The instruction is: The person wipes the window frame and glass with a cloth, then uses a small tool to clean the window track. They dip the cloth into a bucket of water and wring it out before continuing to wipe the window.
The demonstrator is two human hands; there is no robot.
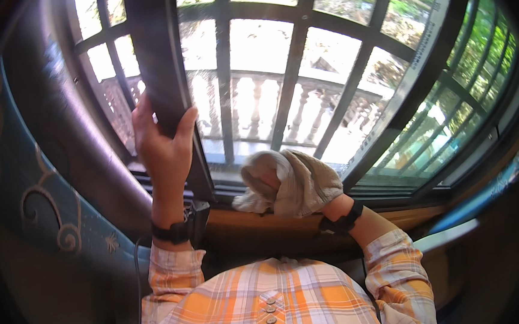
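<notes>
My left hand (164, 144) is around the dark upright frame of a sliding window sash (162, 69), thumb on its right edge and fingers on its left. A beige cloth (306, 181) is bunched over my right hand (270, 179), which is mostly hidden in its folds. The cloth is low in front of the window glass (261, 89), just above the wooden sill (263, 222). Whether it touches the glass I cannot tell.
Dark metal bars (305, 19) cross the window, with a stone balustrade (255, 103) outside. A blue patterned curtain (64, 207) hangs at the left. Another glass pane (424, 137) stands at the right. A thin cable (137, 279) runs beside my left sleeve.
</notes>
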